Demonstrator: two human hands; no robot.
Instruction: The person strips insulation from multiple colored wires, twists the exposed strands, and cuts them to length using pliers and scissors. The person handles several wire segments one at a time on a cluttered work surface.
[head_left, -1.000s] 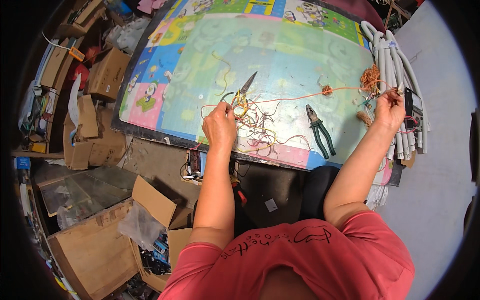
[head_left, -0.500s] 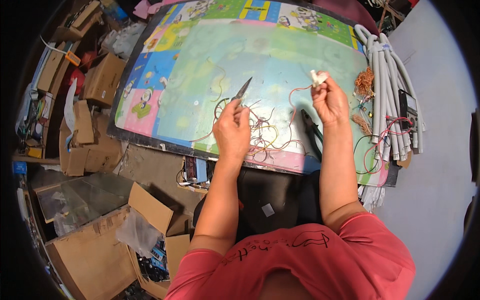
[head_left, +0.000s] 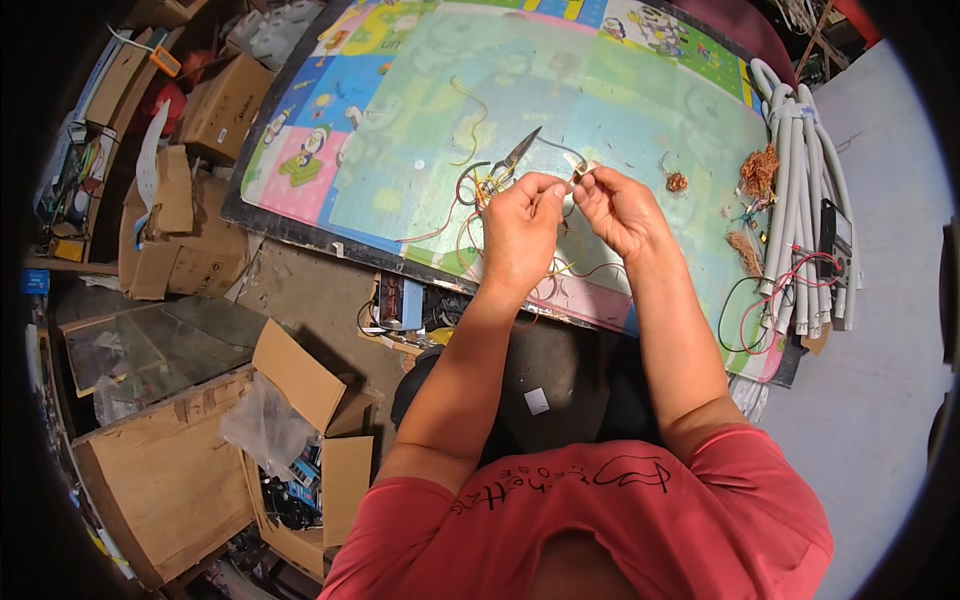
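Note:
My left hand (head_left: 520,230) is closed, thumb and forefinger pinching a thin wire close to the other hand. My right hand (head_left: 625,220) grips a small pale piece (head_left: 577,168) with wire at it, its fingertips almost meeting those of the left. Above the hands, a dark long-pointed cutting or gripping tool (head_left: 520,148) lies on the patterned mat (head_left: 400,120), among tangled red, yellow and dark wires (head_left: 470,200). A loose yellow wire (head_left: 475,100) lies farther back.
At the right are bundled white tubes (head_left: 795,200), a meter with leads (head_left: 835,240) and copper wire clumps (head_left: 757,172). Cardboard boxes (head_left: 222,105) fill the left side. An open box of parts (head_left: 345,490) and a wooden panel (head_left: 160,480) stand below the mat's edge.
My right hand has come inward from the tubes to meet my left, bringing the pale piece. My left hand has moved right and up. The green pliers are now hidden from view.

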